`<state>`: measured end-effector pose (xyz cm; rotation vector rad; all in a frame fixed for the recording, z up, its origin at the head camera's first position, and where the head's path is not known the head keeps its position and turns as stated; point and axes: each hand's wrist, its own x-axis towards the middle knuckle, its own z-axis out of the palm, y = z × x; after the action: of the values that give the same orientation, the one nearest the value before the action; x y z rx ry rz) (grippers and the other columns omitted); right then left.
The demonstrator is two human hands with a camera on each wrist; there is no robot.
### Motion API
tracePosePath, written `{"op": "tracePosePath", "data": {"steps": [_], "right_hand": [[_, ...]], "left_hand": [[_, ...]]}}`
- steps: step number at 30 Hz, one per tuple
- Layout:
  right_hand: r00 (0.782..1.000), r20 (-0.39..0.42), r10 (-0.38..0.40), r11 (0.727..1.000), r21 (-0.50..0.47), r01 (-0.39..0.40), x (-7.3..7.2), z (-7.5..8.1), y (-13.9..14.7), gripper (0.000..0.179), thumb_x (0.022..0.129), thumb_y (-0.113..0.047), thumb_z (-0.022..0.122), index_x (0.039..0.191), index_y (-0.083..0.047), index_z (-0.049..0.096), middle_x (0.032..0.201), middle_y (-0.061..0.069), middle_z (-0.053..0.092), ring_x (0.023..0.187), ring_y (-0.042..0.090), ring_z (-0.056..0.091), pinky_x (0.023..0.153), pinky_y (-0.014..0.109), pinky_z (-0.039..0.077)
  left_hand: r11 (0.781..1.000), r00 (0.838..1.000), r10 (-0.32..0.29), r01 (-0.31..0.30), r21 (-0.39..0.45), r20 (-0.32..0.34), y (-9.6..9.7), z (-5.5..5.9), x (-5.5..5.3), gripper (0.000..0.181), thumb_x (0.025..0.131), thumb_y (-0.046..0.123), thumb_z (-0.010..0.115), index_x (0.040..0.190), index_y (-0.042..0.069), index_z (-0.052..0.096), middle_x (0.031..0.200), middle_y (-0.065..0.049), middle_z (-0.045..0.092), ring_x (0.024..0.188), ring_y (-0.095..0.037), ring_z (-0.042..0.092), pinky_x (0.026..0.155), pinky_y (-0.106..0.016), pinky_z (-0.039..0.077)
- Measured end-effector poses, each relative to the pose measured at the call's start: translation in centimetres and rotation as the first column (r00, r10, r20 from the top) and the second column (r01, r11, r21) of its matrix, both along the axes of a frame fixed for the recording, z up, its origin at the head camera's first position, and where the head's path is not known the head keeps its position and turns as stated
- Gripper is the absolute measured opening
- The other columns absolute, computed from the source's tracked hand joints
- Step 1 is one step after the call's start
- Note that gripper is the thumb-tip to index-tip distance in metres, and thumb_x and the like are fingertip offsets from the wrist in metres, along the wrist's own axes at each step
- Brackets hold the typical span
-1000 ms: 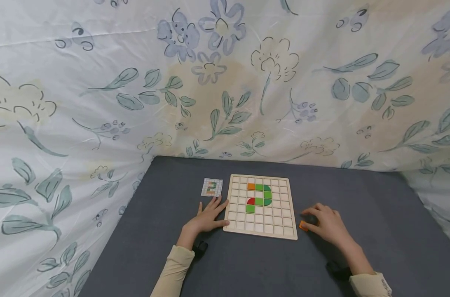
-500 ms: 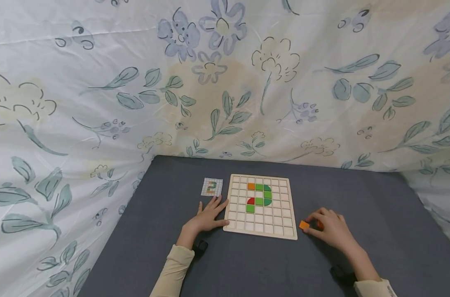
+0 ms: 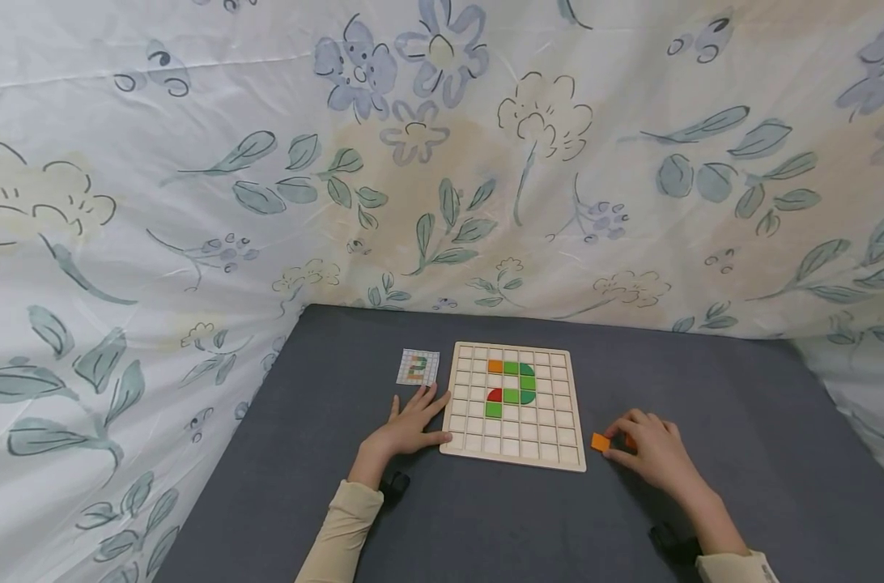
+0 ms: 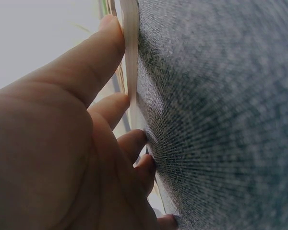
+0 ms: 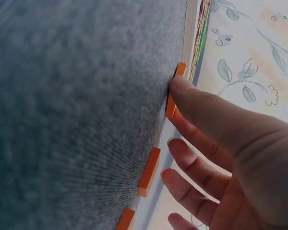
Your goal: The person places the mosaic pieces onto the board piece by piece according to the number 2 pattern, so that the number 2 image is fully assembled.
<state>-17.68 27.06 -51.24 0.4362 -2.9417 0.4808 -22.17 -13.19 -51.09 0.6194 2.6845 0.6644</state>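
My right hand point(image 3: 649, 445) is low over the cloth right of the wooden grid board point(image 3: 471, 444). Its thumb and forefinger pinch an orange square tile point(image 3: 599, 442); in the right wrist view the thumb tip overlaps that tile point(image 5: 171, 106). Another orange tile point(image 5: 150, 172) lies below the fingers there. My left hand point(image 3: 405, 429) has its fingers spread at the board's left edge, with thumb and forefinger touching the rim point(image 4: 131, 52). On the board, green tiles point(image 3: 511, 396), a red rounded tile point(image 3: 495, 395) and an orange tile point(image 3: 495, 366) form a curved figure.
A small printed card point(image 3: 417, 368) showing a coloured 2 on a grid lies just beyond my left fingertips. Dark grey cloth point(image 3: 515, 526) covers the table. A flowered curtain point(image 3: 442, 162) rises along its back and left sides.
My right hand has drawn back slightly to the right and nearer to me, so more of the orange tile shows at its fingertips. The left hand stays against the board.
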Motion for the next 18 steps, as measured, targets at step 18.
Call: {"op": "tracePosePath", "data": {"steps": [18], "right_hand": [[0.997,-0.073,-0.012,1.000,-0.012,0.011,-0.7,1.3,-1.0,0.021,0.074,-0.026,0.078,0.090,-0.015,0.071,0.095,0.006,0.059,0.087,0.029,0.052,0.079,0.058,0.033]], "left_hand": [[1.000,1.000,-0.003,0.003,0.013,-0.004,0.0,0.1,0.1,0.073,0.089,0.045,0.057,0.149,0.019,0.023,0.155,-0.012,0.012,0.143,-0.032,0.004,0.106,-0.067,-0.004]]}}
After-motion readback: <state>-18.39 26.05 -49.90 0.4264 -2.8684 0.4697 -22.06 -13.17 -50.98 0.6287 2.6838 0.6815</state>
